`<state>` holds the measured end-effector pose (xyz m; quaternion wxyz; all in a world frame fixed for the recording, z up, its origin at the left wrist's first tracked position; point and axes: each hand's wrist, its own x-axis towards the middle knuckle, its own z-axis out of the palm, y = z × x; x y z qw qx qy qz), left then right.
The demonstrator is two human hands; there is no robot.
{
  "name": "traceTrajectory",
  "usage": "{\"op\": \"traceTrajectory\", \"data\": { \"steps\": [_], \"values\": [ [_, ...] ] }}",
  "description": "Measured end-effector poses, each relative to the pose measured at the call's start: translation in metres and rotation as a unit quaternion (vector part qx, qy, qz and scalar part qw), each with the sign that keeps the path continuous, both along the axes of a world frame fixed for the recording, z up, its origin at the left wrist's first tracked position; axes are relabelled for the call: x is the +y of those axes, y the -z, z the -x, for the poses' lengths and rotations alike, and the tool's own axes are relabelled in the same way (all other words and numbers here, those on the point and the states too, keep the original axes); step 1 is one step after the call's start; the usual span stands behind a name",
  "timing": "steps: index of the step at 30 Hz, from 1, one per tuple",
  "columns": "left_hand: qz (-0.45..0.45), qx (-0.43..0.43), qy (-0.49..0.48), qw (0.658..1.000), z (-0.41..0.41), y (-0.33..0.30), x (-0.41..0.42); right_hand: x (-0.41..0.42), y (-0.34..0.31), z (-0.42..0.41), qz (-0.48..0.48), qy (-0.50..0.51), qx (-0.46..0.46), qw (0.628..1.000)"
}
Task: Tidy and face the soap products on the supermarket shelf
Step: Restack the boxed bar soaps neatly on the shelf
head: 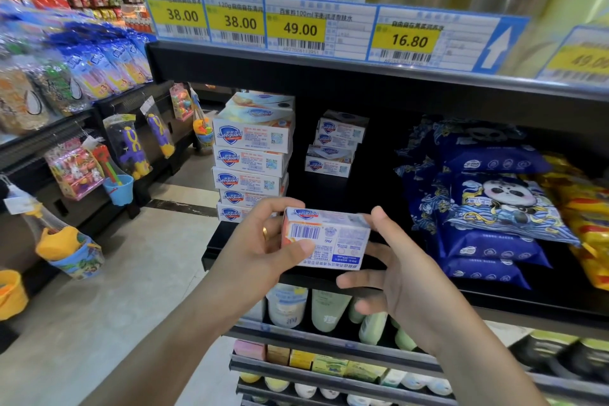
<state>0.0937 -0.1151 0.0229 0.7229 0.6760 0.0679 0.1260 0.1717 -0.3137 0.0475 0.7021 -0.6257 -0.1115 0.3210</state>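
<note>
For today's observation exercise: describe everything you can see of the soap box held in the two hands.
The soap box is a small rectangular carton, seemingly cardboard, mostly white with orange at its left end. A barcode and blue fine print face the camera; a blue shield logo shows on its top edge. It is held level in front of the shelf, the left hand gripping its left end, the right hand steadying its right end.

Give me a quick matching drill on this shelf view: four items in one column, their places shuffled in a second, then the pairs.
Things:
1. soap box
2. tall soap stack
3. short soap stack
4. blue panda packs

Places:
A. right part of the shelf
B. left end of the shelf, at its front
C. held in both hands
D. farther back, mid-shelf

Pairs: 1-C, 2-B, 3-D, 4-A
</note>
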Motion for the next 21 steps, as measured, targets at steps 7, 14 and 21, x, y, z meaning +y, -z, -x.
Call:
{"op": "traceTrajectory", "data": {
  "steps": [7, 14, 21],
  "values": [
    [-0.078, -0.034, 0.024, 0.996, 0.0001, 0.0033, 0.0049, 0.004, -0.0002, -0.0039, -0.011, -0.019, 0.021, 1.0],
    [-0.114, -0.06, 0.025, 0.991, 0.001, 0.0046, 0.0073, 0.006, -0.0005, -0.0031, -0.036, 0.0, 0.059, 0.998],
    [-0.134, -0.024, -0.012, 0.991, 0.0035, 0.0078, 0.0068, 0.0048, 0.0017, -0.0044, -0.101, 0.024, 0.078, 0.992]
  ]
}}
